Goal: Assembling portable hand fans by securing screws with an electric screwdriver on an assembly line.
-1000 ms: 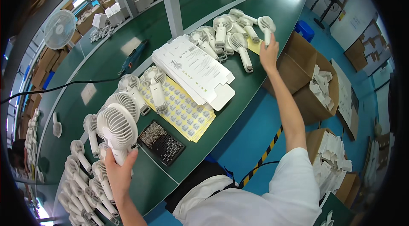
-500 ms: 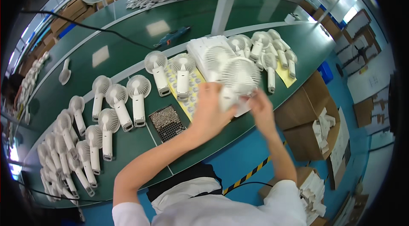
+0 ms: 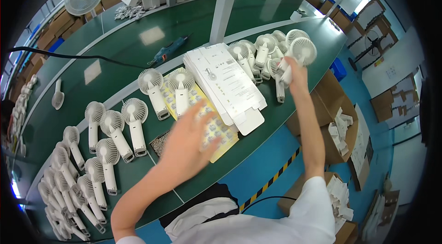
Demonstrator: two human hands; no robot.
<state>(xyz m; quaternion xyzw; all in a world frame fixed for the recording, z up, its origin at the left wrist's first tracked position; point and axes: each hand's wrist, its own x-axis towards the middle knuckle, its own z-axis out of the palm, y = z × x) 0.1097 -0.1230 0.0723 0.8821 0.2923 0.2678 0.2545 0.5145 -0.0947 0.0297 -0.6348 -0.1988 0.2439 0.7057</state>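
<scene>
At least one fan is held by the right hand at the smaller group, the left hand is spread wide, and the larger group is left untouched.

bright overall, with the left hand motion-blurred.

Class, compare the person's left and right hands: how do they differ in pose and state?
The left hand is empty, fingers spread; the right hand grips at least one white handheld fan. The left hand, blurred, overlaps the yellow sheets; the right hand, sharper, is beside the clustered fans. Both are bare.
</scene>
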